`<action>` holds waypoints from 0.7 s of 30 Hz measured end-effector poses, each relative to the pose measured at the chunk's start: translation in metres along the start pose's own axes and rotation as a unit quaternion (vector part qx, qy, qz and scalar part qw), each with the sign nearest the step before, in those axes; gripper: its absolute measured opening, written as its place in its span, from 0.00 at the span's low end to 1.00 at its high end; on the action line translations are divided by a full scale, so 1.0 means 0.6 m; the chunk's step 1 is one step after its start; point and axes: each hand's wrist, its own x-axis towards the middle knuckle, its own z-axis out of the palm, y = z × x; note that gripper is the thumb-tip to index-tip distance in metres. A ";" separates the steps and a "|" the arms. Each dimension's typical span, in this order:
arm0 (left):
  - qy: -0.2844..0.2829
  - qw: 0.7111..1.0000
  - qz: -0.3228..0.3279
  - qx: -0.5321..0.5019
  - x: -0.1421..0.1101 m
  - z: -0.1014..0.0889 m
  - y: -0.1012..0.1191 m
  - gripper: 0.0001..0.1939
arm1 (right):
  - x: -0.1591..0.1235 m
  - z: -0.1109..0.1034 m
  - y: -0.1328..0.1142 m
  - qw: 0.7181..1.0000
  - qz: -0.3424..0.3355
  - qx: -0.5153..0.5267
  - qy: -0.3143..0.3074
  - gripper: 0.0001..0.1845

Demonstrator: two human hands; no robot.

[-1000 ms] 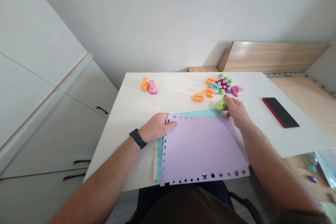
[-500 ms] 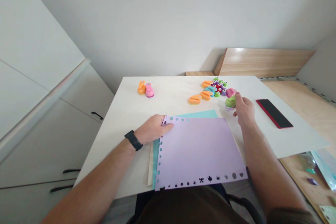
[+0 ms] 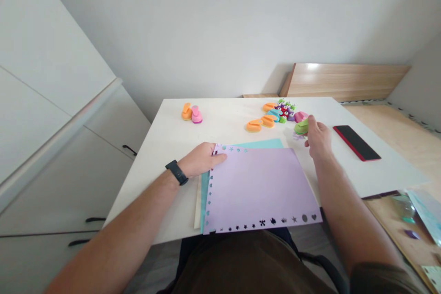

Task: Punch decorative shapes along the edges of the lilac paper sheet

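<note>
left hand (image 3: 201,160) flat on punched lilac paper sheet (image 3: 258,188), fingers pressed together on top-left corner, pinning it; right hand (image 3: 319,140) fingers curled round lime-green plastic craft punch (image 3: 301,127), just past sheet's top edge, over white worktop (image 3: 220,119).

On the white table (image 3: 220,121), a smartphone in a red case (image 3: 356,143) is laid near the right side, and two craft punches, one orange and one pink (image 3: 191,113), are placed together near the far edge. White cabinets with black handles (image 3: 65,179) are seen at the left, and a light wooden board (image 3: 344,80) is seen behind the table.
</note>
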 end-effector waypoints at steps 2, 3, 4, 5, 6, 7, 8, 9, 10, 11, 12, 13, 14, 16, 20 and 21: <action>-0.002 1.000 0.006 -0.009 -0.001 0.001 0.001 0.18 | 0.003 0.001 0.004 1.000 -0.002 0.017 0.001 0.35; 0.000 1.000 0.007 -0.008 -0.001 0.001 0.001 0.18 | 0.004 0.002 0.006 1.000 -0.003 0.025 0.004 0.34; 0.004 1.000 0.007 -0.006 -0.001 0.002 0.001 0.18 | 0.006 0.003 0.008 0.999 -0.003 0.034 0.006 0.34; 0.004 1.000 0.011 -0.006 0.000 0.002 0.000 0.18 | 0.008 0.004 0.010 0.999 -0.004 0.045 0.009 0.33; 0.005 1.000 0.013 -0.009 0.000 0.003 0.000 0.18 | 0.009 0.005 0.012 0.998 -0.006 0.057 0.010 0.33; 0.008 1.000 0.014 -0.012 -0.001 0.004 0.001 0.18 | 0.010 0.006 0.013 0.997 -0.009 0.070 0.010 0.33; 0.012 1.000 0.015 -0.015 -0.001 0.004 0.001 0.18 | 0.011 0.007 0.015 0.996 -0.012 0.083 0.009 0.32; 0.018 1.000 0.014 -0.017 -0.002 0.005 0.003 0.18 | 0.011 0.008 0.016 0.996 -0.016 0.093 0.008 0.32; 0.024 0.999 0.012 -0.018 -0.003 0.005 0.004 0.17 | 0.011 0.009 0.016 0.995 -0.019 0.099 0.007 0.32; 0.029 0.999 0.010 -0.021 -0.004 0.005 0.006 0.17 | 0.011 0.010 0.016 0.995 -0.020 0.101 0.007 0.32; 0.033 0.999 0.009 -0.024 -0.005 0.006 0.007 0.17 | 0.011 0.011 0.016 0.995 -0.021 0.100 0.007 0.32; 0.036 0.999 0.007 -0.030 -0.006 0.006 0.009 0.17 | 0.010 0.012 0.016 0.995 -0.021 0.098 0.008 0.32; 0.038 0.999 0.005 -0.036 -0.007 0.006 0.010 0.16 | 0.010 0.013 0.015 0.995 -0.021 0.096 0.009 0.32; 0.039 0.998 -0.003 -0.047 -0.008 0.007 0.012 0.16 | 0.009 0.014 0.014 0.995 -0.023 0.095 0.013 0.33; 0.034 0.998 -0.015 -0.058 -0.008 0.008 0.015 0.15 | 0.004 0.015 0.009 0.995 -0.032 0.092 0.019 0.34; 0.033 0.998 -0.016 -0.059 -0.008 0.008 0.015 0.15 | 0.003 0.015 0.007 0.995 -0.035 0.092 0.020 0.34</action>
